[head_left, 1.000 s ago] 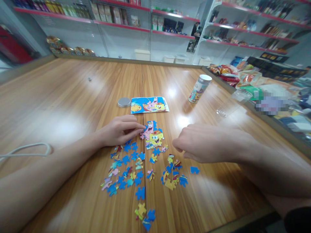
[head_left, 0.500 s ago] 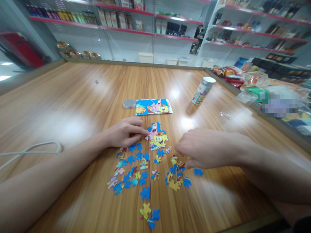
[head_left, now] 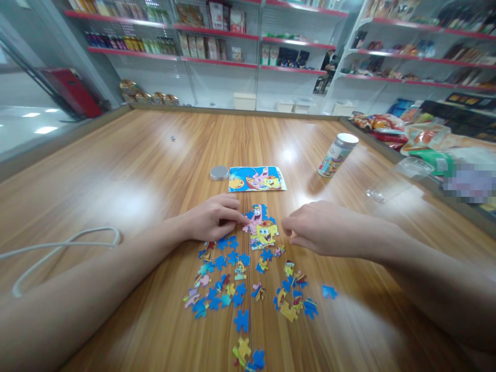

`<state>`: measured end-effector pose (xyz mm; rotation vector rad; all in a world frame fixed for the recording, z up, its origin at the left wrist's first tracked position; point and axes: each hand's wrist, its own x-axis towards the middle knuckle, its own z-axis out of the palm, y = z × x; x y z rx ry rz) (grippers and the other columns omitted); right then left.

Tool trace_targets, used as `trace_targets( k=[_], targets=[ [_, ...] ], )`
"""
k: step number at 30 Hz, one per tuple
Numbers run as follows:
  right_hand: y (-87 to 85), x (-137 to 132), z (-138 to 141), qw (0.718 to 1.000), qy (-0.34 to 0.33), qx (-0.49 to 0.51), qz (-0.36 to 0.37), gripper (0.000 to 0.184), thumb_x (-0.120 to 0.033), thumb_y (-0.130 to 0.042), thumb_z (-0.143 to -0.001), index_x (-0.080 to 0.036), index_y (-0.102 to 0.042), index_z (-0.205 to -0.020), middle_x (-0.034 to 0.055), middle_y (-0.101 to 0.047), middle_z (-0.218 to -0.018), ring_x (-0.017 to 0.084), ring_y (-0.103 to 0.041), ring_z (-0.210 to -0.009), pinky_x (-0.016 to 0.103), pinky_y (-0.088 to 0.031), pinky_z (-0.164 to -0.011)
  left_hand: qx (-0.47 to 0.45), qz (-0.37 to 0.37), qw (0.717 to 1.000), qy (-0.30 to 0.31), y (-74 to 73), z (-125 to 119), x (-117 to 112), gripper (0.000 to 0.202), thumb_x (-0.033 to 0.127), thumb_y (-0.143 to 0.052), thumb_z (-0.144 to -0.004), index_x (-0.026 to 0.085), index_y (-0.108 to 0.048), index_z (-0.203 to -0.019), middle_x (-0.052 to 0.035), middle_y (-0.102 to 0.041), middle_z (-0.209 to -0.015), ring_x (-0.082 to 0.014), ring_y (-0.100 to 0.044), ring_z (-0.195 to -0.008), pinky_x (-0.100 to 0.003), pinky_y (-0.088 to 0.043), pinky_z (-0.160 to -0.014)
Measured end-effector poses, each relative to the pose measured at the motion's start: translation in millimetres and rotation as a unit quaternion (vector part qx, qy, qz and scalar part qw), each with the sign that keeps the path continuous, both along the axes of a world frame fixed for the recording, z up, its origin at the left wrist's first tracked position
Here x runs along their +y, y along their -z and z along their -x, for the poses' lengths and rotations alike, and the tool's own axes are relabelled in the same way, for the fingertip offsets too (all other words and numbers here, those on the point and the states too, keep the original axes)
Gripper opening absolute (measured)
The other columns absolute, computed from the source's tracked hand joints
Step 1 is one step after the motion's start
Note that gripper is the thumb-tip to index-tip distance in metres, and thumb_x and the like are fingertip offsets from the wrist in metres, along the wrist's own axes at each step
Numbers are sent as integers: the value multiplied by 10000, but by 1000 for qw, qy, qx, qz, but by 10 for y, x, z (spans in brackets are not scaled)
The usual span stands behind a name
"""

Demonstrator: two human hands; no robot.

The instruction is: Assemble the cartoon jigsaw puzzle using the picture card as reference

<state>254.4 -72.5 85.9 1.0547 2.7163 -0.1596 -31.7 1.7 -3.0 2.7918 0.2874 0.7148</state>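
A partly joined cartoon puzzle [head_left: 264,232] with a pink and a yellow figure lies flat on the wooden table. My left hand [head_left: 217,217] rests at its left side, with the index finger stretched onto the edge and the other fingers bent. At the right, my right hand [head_left: 320,227] hovers close to the joined part, thumb and fingers drawn together; whether a piece is between them is hidden. Loose blue puzzle pieces [head_left: 220,262] are scattered nearer to me, with a yellow piece [head_left: 289,311] among the right-hand group. Behind the puzzle lies the picture card [head_left: 258,179].
A round silver lid [head_left: 219,172] lies left of the card. A printed canister [head_left: 337,155] stands upright behind my right hand, with a clear plastic container [head_left: 403,178] farther right. A white cable [head_left: 65,244] loops beside my left forearm. Packaged goods [head_left: 387,126] line the right edge.
My right hand has moved up from the loose pieces to beside the joined puzzle. My left finger stays on its left edge. The whole view has shifted slightly.
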Motion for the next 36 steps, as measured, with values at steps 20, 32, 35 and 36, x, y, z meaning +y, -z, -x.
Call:
trace_targets(
  k=[20,32,35,36],
  targets=[
    [145,63,65,985,-17,103,137,127,-224,-693,-849,-169,-650,-743,0,-627,-686,123,-534,-612,256,-323,-565,-4,9,1000,10,-3,-14,-6,330,87,-540,-870,211,-751,-1090,-34,-595,-717,-168,-543,-691,-321,-435,-658],
    [622,76,303,839,159,485,189,203,-330,-665,-930,-164,-697,-1044,37,-745,-859,135,-674,-757,262,-505,-690,-59,36,997,-20,-59,-94,-141,224,221,-659,-900,177,-689,-1118,-84,-659,-940,-204,-571,-899,-385,-496,-835],
    [704,32,344,830,187,503,152,203,-365,-670,-928,-163,-685,-943,25,-727,-808,119,-632,-667,256,-484,-630,-44,38,998,-18,-57,-114,-153,145,232,-663,-909,198,-713,-1041,-79,-676,-949,-204,-569,-919,-382,-492,-857],
    [722,22,350,831,191,504,138,206,-368,-666,-931,-163,-683,-920,25,-719,-809,116,-617,-654,255,-475,-615,-40,34,998,-19,-61,-115,-147,136,216,-650,-912,206,-721,-1028,-84,-684,-980,-209,-568,-942,-389,-490,-876]
  ],
)
